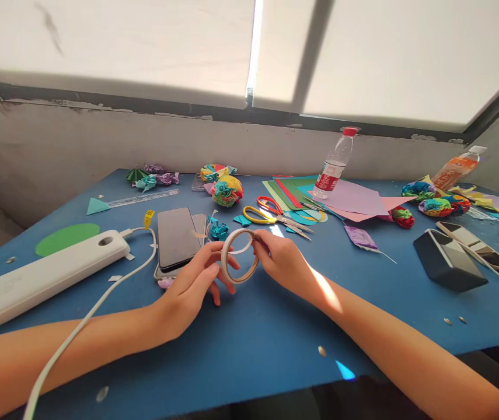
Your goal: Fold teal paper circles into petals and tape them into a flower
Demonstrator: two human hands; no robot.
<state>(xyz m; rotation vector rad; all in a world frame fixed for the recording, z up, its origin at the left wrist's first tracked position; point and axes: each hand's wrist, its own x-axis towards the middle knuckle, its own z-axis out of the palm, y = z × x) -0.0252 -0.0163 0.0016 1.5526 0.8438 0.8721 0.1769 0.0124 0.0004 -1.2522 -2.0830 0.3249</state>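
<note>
A roll of white tape [239, 256] is held upright above the blue table. My right hand [282, 256] pinches its right edge between thumb and fingers. On the other side, my left hand [196, 277] has its fingers spread, and some pass behind the roll's left rim. Whether those fingers touch the tape I cannot tell. Just beyond the hands lie scissors [281, 219] with a yellow and a red handle loop. Crumpled teal paper [218, 229] sits behind the roll. A dark-screened phone [179, 238] is beside my left hand, on top of another device.
A white power bank [52, 277] lies left, its cable [96, 303] crossing my left forearm. Behind are crumpled paper balls [227, 191], coloured paper sheets [354, 198] and a red-capped bottle [334, 163]. A black box [448, 259] and an orange-labelled bottle [457, 169] stand right.
</note>
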